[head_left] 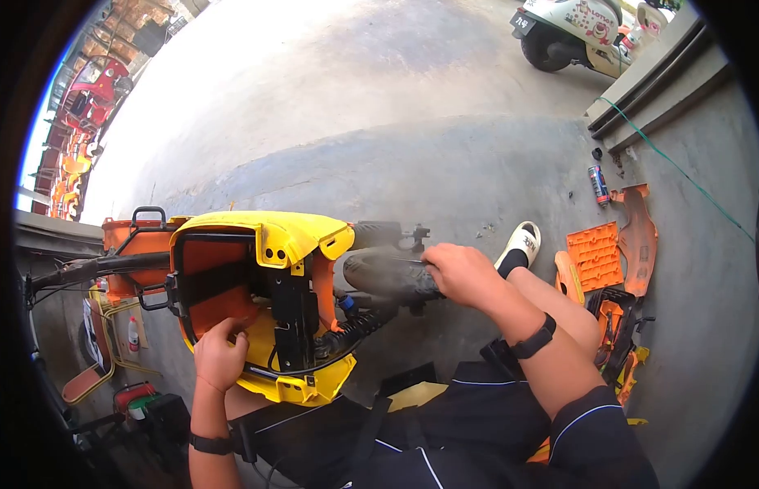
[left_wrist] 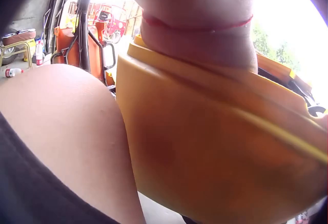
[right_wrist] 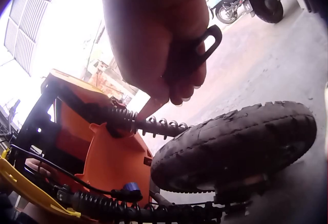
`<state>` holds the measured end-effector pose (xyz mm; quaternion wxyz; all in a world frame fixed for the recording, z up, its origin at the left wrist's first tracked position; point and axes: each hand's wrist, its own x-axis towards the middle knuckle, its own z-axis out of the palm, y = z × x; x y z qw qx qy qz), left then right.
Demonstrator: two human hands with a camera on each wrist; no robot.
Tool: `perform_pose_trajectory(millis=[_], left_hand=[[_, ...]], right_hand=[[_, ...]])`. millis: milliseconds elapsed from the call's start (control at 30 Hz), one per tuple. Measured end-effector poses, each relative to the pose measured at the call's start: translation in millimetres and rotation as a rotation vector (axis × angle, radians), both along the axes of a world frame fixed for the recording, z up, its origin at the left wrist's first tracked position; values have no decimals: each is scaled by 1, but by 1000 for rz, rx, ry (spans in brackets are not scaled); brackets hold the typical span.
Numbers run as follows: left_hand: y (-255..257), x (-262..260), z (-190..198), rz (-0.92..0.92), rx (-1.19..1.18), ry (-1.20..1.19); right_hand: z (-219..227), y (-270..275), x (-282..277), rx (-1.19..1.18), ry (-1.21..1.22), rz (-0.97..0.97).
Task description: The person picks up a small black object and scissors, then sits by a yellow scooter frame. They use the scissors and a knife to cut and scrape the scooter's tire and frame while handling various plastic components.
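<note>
A yellow shell [head_left: 269, 228] with an orange inside surrounds a black frame and spring shock absorbers [right_wrist: 102, 203]. My left hand [head_left: 220, 356] lies at the shell's near left edge, bent fingers toward the inside; in the left wrist view the shell hides them, and whether they grip is unclear. Above the tyre [head_left: 388, 273], my right hand [head_left: 469, 277] grips a black handle with a loop end [right_wrist: 212, 42]. In the right wrist view that hand [right_wrist: 159, 39] is over the upper shock absorber [right_wrist: 159, 126], beside the tyre [right_wrist: 236, 147]; the handle's far end is hidden.
Orange panels [head_left: 593, 257], a can [head_left: 599, 186] and loose parts lie on the floor at the right. A scooter [head_left: 575, 33] stands at the upper right. On the left are a chair [head_left: 90, 383] and a bottle [head_left: 133, 334].
</note>
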<state>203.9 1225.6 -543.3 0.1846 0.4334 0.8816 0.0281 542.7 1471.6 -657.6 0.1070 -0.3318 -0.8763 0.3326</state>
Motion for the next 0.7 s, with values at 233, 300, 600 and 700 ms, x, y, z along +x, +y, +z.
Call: perform_pose_trajectory(millis=[233,300,600,700], left_hand=[[1,-2,0,-3,-28,-3],[1,-3,-1,-2,-33,-1],[1,-2,-1,-7,-43,11],[0,-1,1,11,-39,-3]], right_hand=[[0,3,-4,-25,-116,-2],[-2,3,-4,-8,-90,-18],[13,5,-7,9,172,-180],[17,6,-6,-15,173,-191]])
